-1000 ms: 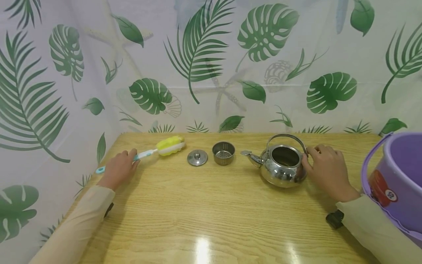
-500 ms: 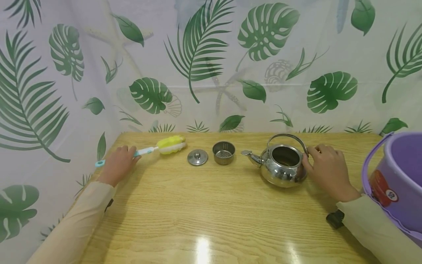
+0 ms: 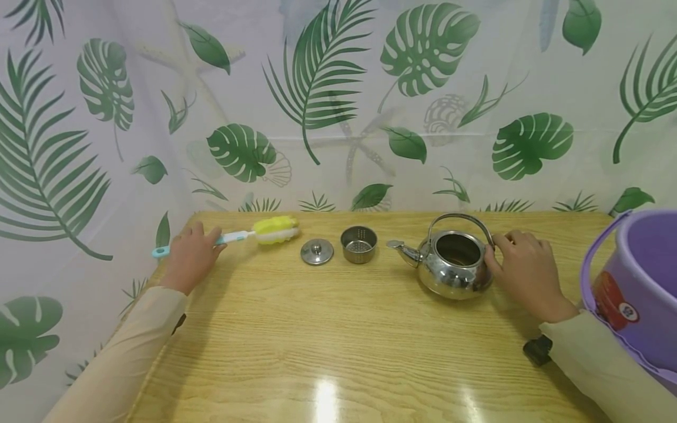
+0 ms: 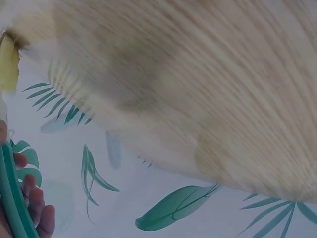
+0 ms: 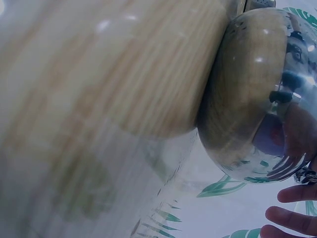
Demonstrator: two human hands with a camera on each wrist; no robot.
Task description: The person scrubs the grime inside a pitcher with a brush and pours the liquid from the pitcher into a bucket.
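My left hand (image 3: 191, 256) grips the turquoise-and-white handle of a sponge bottle brush (image 3: 276, 230) at the table's far left. Its yellow-and-white head points right. In the left wrist view, fingers (image 4: 35, 203) curl beside the teal handle (image 4: 14, 191). A shiny steel teapot (image 3: 456, 275) stands upright without its lid, spout to the left. At its right side, my right hand (image 3: 529, 273) pinches the base of the raised hoop handle between thumb and fingers. The right wrist view shows the teapot's polished body (image 5: 247, 99) with several fingers (image 5: 292, 218) beneath the handle joint.
Between brush and teapot lie a round steel lid (image 3: 317, 252) with a knob and a perforated steel strainer cup (image 3: 359, 245). A purple bucket (image 3: 640, 294) stands at the right, close to the right forearm. A leaf-print sheet (image 3: 328, 176) hangs behind the wooden table (image 3: 317, 329).
My left hand has shifted slightly away from me with the brush, whose handle end has swung toward the back. The right hand and teapot have stayed still.
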